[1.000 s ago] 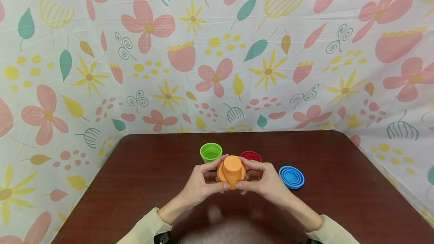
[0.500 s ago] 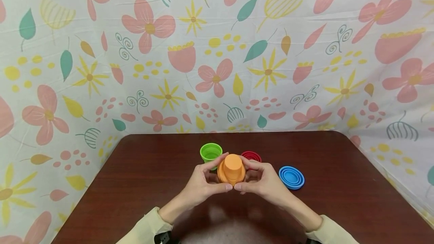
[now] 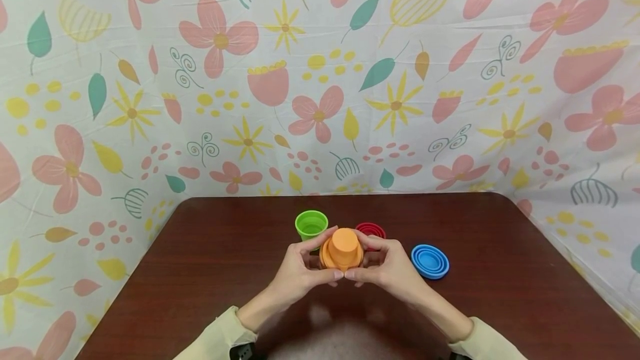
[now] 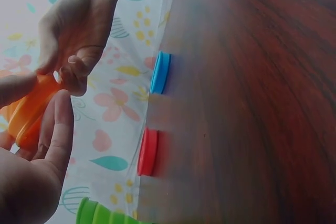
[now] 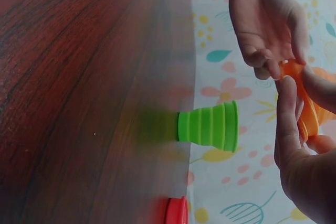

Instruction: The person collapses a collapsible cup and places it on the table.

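Both hands hold an orange collapsible cup above the table, its narrow base turned up toward the head camera. My left hand grips the wide rim from the left, thumb at the near edge and fingers on the far side. From the right, my right hand grips the same rim in a mirrored way, the thumb tips close together. In the right wrist view the cup's orange rim shows between the fingers. Part of the cup is hidden behind the fingers and thumbs.
Behind the left hand stands an extended green collapsible cup. A flattened red cup lies behind the right hand, partly covered. A flattened blue cup lies to the right on the dark wooden table. A flowered cloth hangs behind.
The orange cup tilts slightly in the hands, and the thumbs have shifted a little closer together along its near edge. The other cups stay where they were.
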The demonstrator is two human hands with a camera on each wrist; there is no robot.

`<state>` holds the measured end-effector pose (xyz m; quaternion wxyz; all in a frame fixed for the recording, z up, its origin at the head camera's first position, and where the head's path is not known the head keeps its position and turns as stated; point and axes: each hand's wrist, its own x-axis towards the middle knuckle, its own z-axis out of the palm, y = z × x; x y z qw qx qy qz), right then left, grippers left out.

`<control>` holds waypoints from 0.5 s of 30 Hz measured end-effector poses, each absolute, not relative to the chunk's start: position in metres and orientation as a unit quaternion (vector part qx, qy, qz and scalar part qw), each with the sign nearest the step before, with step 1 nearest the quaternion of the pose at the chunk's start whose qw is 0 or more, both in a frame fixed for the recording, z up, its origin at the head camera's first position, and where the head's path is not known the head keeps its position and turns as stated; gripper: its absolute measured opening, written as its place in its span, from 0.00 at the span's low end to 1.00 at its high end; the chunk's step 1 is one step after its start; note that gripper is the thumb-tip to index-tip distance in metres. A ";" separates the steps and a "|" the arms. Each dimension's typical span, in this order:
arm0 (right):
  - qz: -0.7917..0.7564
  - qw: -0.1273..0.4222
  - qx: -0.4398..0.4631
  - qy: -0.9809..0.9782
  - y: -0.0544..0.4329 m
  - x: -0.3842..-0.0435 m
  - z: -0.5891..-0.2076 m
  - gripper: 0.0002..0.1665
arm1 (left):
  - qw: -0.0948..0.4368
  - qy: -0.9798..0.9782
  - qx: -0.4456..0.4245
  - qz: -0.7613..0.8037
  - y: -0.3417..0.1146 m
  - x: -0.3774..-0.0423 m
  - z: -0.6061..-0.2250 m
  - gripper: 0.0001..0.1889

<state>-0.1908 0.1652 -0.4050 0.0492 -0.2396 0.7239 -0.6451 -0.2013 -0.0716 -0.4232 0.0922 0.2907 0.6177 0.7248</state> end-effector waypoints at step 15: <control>-0.652 0.043 -0.212 0.726 0.160 -0.190 -0.405 0.44 | 0.061 0.628 0.258 0.731 -0.064 -0.197 -0.424 0.40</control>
